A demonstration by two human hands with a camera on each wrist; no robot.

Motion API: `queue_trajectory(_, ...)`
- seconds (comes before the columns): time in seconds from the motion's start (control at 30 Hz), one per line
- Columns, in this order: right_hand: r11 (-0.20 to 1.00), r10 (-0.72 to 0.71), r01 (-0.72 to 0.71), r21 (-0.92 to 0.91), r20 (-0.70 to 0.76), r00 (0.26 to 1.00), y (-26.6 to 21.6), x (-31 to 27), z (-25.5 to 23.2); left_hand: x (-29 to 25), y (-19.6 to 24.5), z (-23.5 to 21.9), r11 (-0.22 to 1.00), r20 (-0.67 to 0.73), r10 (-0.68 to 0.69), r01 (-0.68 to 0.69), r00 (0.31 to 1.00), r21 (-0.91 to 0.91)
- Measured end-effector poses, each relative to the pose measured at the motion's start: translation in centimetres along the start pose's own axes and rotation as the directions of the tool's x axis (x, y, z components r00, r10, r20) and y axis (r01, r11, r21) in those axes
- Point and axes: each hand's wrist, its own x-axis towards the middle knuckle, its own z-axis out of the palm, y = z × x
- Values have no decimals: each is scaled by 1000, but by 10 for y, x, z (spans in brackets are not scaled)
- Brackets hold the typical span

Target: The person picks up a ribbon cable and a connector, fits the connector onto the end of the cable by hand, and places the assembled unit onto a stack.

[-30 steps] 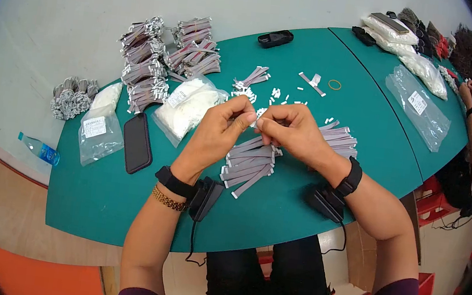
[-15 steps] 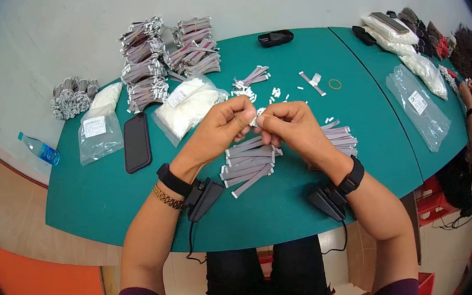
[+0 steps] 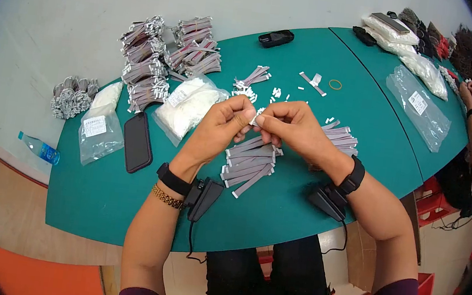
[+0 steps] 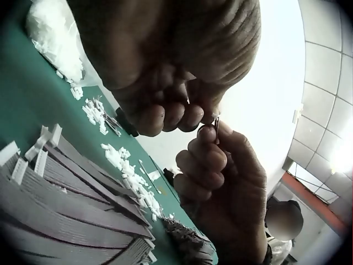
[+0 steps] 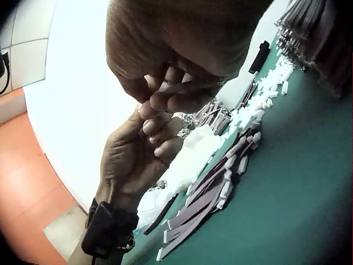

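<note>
My left hand (image 3: 221, 127) and right hand (image 3: 296, 132) meet fingertip to fingertip over the green table. Between them shows a small white connector (image 4: 215, 117), pinched by the left thumb and forefinger. The right hand pinches a short grey ribbon cable (image 5: 187, 86), which runs back under its palm; fingers cover most of it. Just below the hands lies a fanned pile of grey ribbon cables (image 3: 248, 166) with white ends. A second ribbon cable pile (image 3: 341, 137) lies by the right wrist. Loose white connectors (image 3: 244, 92) are scattered beyond the fingertips.
Bundled cables (image 3: 145, 67) are stacked at the back left, near a bag of white connectors (image 3: 187, 107) and a phone (image 3: 137, 143). A black case (image 3: 276, 38) and rubber band (image 3: 334, 84) lie farther back. A plastic bag (image 3: 418, 107) lies right. Another person's hands (image 3: 470, 92) show far right.
Over the last second the hands shift only slightly, fingertips staying together. The right fingers tuck in a little closer around the cable. Nothing on the table has moved.
</note>
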Motion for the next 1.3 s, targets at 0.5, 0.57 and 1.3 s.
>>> queue_trajectory(0.5, 994, -101, 98, -58, -54, 993, 8, -3, 4, -2, 5, 1, 974, 6, 76, -75, 997, 213)
queue_trajectory(0.57, 997, -68, 66, -29, -61, 996, 5, -4, 6, -2, 6, 2, 973, 2, 70, -69, 998, 220)
queue_trajectory(1.3, 999, 32, -32, -12, 64, 997, 4, 0, -2, -2, 5, -4, 984, 34, 58, -62, 998, 166)
